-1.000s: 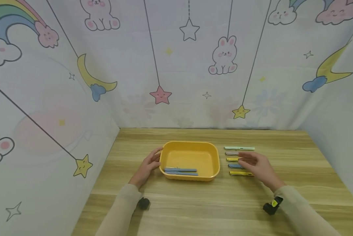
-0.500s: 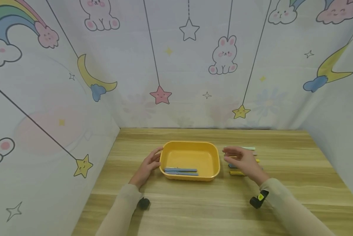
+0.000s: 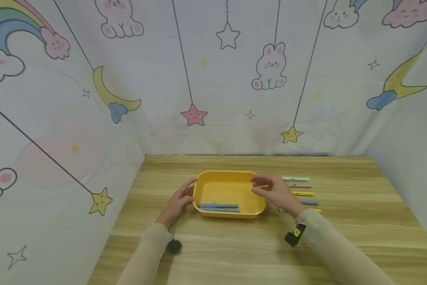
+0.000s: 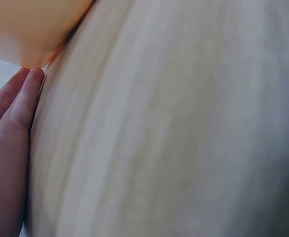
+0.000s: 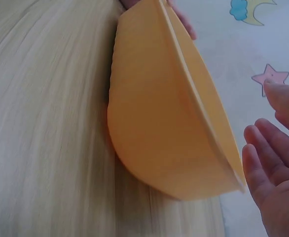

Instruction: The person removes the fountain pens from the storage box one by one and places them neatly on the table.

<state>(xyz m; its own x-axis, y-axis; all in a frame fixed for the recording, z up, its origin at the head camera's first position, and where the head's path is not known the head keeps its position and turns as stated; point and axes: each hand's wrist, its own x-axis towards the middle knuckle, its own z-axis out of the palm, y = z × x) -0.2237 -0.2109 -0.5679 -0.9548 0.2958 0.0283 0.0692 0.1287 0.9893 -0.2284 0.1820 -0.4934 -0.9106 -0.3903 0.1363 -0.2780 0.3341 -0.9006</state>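
Wood-grain table [image 3: 217, 249] w/ yellow tray [image 3: 231, 188] on it, upright, b/w the hands. L hand [image 3: 177, 204] at tray's L end, fingertips touching it, fingers fairly straight, not gripping. R hand [image 3: 275, 194] over tray's R rim, thumb & fingers apart, nothing visible in grasp; can't tell if it touches rim. Blue pens [image 3: 220, 205] lie in tray along near wall, R of L hand, lower L of R hand. On table R of tray, partly hidden by R hand/arm, far to near: pale green pen [image 3: 297, 179], grey-brown pen [image 3: 300, 185], yellow pen [image 3: 304, 194], blue pen [image 3: 309, 202], 2nd yellow pen [image 3: 317, 210].
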